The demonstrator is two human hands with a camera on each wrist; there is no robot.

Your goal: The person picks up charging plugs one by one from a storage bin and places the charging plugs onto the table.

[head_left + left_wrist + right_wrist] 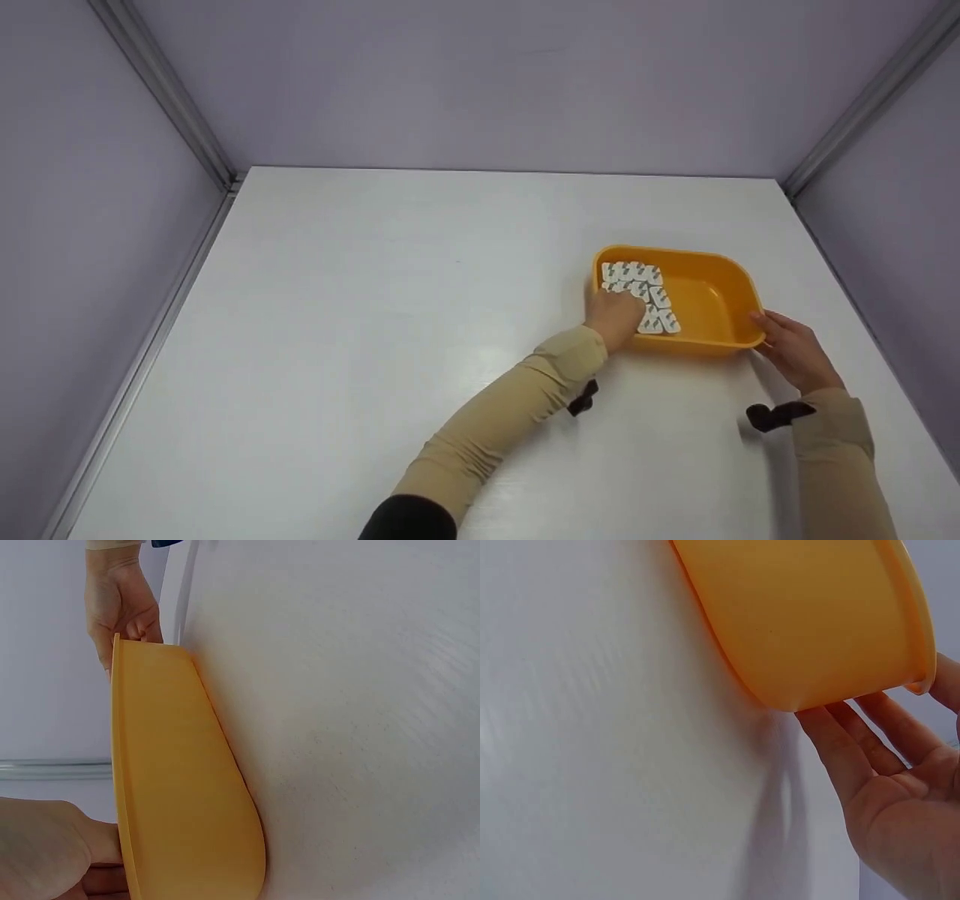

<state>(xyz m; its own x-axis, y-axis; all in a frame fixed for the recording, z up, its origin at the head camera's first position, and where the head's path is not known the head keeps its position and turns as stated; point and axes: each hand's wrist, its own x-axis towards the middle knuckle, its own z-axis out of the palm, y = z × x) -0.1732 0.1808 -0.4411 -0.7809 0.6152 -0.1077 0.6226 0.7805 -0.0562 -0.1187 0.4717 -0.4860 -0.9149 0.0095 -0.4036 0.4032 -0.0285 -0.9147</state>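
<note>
A yellow-orange plastic tray (697, 346) with rounded corners stands on the table's right side. Flat white pieces with grey marks (651, 324) lie in rows in its left part. My left hand (616, 313) reaches over the tray's near left rim, fingers bent down among these pieces. In the left wrist view the rim hides the fingertips of my left hand (45, 851), so I cannot tell whether they hold a piece. My right hand (796, 349) grips the tray's right end. In the right wrist view, this hand (907, 802) has its thumb at the rim and fingers against the outer wall.
The white table (337, 300) extends left of the tray and in front of it. Pale walls (487, 90) close off its back and sides. Black straps with small dark knobs (780, 416) sit at both wrists, over beige sleeves (502, 412).
</note>
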